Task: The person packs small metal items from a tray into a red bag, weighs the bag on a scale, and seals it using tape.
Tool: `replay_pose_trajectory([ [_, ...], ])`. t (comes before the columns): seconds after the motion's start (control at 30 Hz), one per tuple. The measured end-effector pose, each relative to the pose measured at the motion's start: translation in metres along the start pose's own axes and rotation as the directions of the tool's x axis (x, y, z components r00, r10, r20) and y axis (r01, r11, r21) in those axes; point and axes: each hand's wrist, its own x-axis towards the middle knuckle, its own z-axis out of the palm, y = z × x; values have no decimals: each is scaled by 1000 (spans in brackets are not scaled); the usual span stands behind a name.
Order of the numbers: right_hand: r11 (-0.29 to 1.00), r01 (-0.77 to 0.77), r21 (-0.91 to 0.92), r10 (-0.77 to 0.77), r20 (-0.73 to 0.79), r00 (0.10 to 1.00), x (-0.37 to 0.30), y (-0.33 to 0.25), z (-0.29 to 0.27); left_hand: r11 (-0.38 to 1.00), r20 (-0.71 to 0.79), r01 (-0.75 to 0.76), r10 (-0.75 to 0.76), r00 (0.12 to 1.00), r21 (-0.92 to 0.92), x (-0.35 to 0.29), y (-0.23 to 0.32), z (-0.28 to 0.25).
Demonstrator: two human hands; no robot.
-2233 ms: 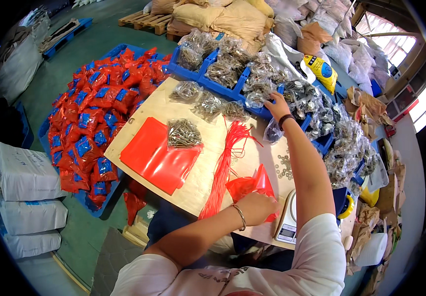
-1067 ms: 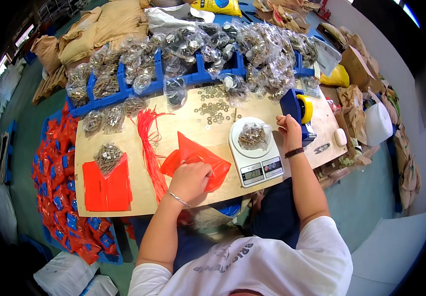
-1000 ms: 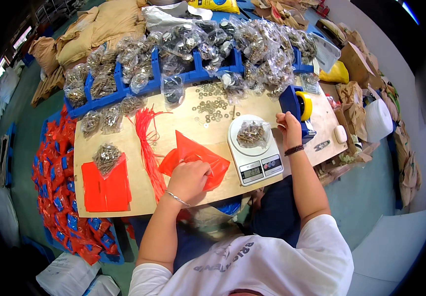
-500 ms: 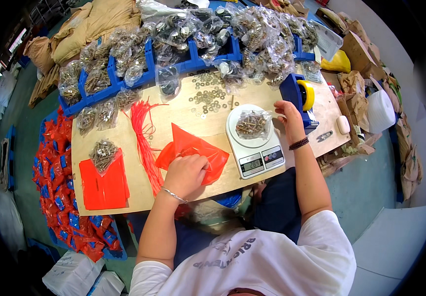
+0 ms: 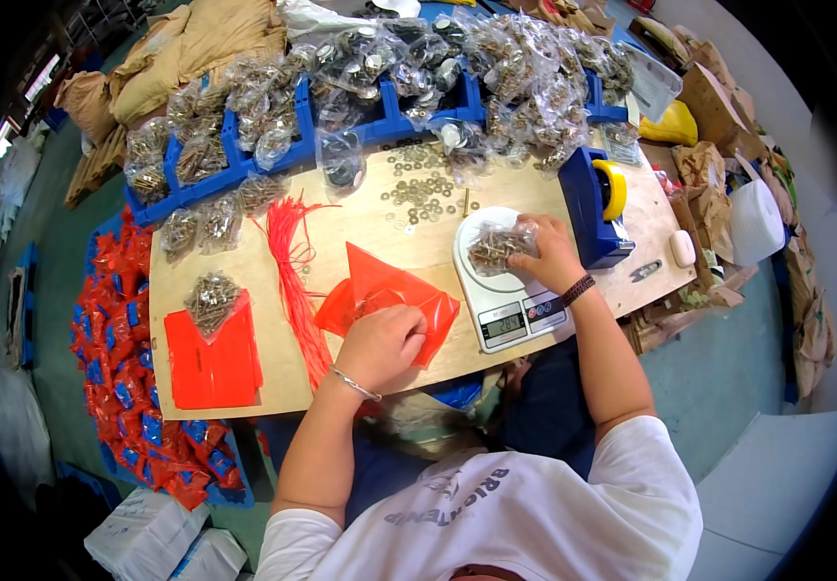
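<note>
My right hand (image 5: 549, 257) has its fingers round one side of a clear bag of screws (image 5: 496, 246), which rests on the round pan of a white kitchen scale (image 5: 492, 308). My left hand (image 5: 382, 347) is closed on a red plastic bag (image 5: 409, 290) in front of me, pinching its near part; the fingertips are partly hidden. Left of it lies a bundle of red plastic strips (image 5: 293, 281). Farther left, another clear bag of screws (image 5: 211, 302) sits on a stack of flat red bags (image 5: 213, 363).
Blue bins (image 5: 380, 126) heaped with clear hardware bags line the table's far edge. Loose washers (image 5: 422, 194) lie before them. A blue tape dispenser (image 5: 588, 213) stands right of the scale, near small snips (image 5: 645, 270). Filled red bags (image 5: 118, 368) fill a blue pallet at left.
My right hand has moved left from beside the tape dispenser onto the bag of screws on the scale. My left hand stays on the red plastic bag.
</note>
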Motion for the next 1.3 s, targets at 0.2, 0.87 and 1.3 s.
replay_pose_trajectory([
  [0.2, 938, -266, 224, 247, 107, 963, -3, -29, -11, 974, -54, 125, -137, 989, -191, -1, 9, 13],
  [0.87, 234, -520, 822, -23, 539, 842, -23, -79, 61, 994, -371, 78, -99, 923, -70, 1, 33, 26],
  [1.3, -510, -632, 584, -178, 647, 741, -6, -122, 90, 989, -363, 9, -63, 930, -148, -8, 41, 29],
])
